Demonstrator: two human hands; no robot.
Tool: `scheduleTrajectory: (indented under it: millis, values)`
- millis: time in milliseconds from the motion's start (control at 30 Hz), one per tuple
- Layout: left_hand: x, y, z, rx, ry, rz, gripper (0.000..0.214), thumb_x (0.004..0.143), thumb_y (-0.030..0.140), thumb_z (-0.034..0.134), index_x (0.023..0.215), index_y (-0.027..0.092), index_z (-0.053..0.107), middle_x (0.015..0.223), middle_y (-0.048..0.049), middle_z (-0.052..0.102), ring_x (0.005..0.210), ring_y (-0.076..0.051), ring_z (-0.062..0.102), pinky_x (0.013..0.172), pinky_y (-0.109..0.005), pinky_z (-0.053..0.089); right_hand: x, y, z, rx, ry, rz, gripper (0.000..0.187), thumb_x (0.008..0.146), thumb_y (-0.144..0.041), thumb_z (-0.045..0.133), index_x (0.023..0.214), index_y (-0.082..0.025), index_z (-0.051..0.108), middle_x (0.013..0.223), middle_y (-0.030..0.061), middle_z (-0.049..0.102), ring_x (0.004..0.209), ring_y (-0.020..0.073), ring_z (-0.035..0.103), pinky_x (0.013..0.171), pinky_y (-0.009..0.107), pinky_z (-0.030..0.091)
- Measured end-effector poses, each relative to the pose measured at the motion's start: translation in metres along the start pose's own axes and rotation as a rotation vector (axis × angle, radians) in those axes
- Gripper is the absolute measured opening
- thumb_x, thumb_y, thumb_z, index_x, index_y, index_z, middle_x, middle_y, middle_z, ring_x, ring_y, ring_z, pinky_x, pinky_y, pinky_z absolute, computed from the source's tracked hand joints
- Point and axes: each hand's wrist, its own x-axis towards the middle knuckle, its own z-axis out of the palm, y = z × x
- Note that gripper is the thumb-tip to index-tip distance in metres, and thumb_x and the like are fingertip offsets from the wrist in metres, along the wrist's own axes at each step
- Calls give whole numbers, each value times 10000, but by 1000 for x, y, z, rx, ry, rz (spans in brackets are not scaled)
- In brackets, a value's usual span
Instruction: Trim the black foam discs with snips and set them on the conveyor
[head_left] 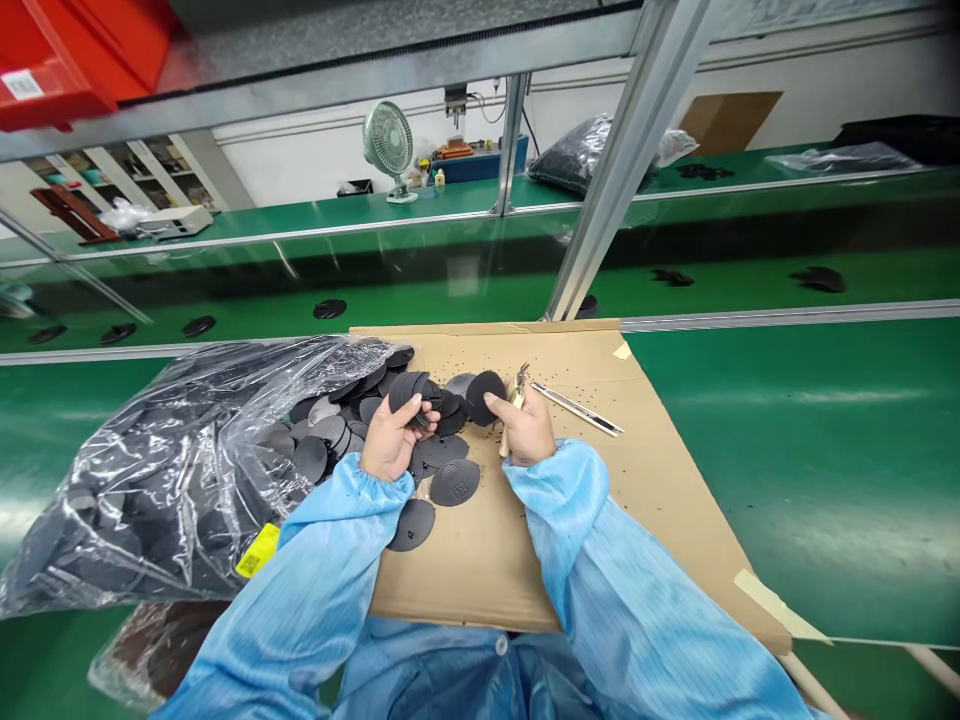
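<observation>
On a glossy green workbench [840, 480]: one flat brown cardboard sheet [600, 520], its far edge just short of an aluminium rail [787, 316], a strip of pale tape [780, 606] at its near right corner.

My left hand [394, 437]: fingers closed in a pinch on the rim of a round matt-black disc [407, 392], held up off the pile.

My right hand [523, 425]: fingertips pinched on a second round matt-black disc [486, 397], the other fingers curled around small pale-handled snips [507, 436], steel tips [520, 376] showing above. I cannot tell exactly how the snips sit in the grip.

Between and below my hands: a loose heap of matching black discs [454, 482], some touching my left wrist, the nearest lying toward the sheet's near edge.

Left of the heap: a crumpled clear plastic bag [142, 500] packed with more discs, its mouth lapping over the sheet's left edge, a yellow label [257, 550] on its side.

Just right of my right hand: a slim silver-and-black metal rod [577, 410]. Beyond it, a wide stretch of cardboard runs to the sheet's right edge, scattered with tiny black specks [600, 376].
</observation>
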Motion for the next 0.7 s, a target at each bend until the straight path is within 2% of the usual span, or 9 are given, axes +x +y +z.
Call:
scheduleTrajectory:
  millis: [100,233,367,533,600,700]
  values:
    - [-4,-3,3,87,-62,25,443,656,315,809,972,160,541,811,-35,671,704,-169,669,632,-287,536,-6,-4,7,188,-33,57,332,606,-343,709,869,-187,580,792,15,643,734,187,611,755,344,511]
    - [-8,-7,6,148,-162,70,513,631,291,830,1048,152,566,889,-49,678,738,-159,650,662,-283,532,-16,-3,17,170,-84,55,355,608,-368,711,869,-194,544,737,-4,610,665,167,583,695,329,512]
    - [-8,-9,4,226,-163,188,504,615,250,836,1054,152,608,975,-63,681,840,-174,641,721,-276,528,-21,1,18,-85,-171,-77,297,695,-385,656,890,-193,539,757,1,600,673,161,572,689,311,500]
    - [-8,-9,0,365,-139,221,466,612,257,832,1023,150,640,912,-54,685,760,-161,626,623,-241,511,-23,-2,12,-399,-97,-360,314,807,-350,571,1075,-187,557,968,65,641,853,194,603,817,333,482]
    - [-8,-9,1,351,-123,201,473,594,260,839,1007,147,637,896,-53,683,741,-163,626,587,-238,505,-22,-6,10,-517,-114,-382,255,814,-323,551,1028,-188,581,976,72,651,876,204,603,826,332,469]
    - [-6,-7,2,252,-35,160,498,568,276,848,989,154,612,889,-43,674,708,-159,625,524,-228,488,-21,-12,8,-685,-184,-314,144,801,-306,541,882,-198,590,844,47,655,782,196,591,744,305,456]
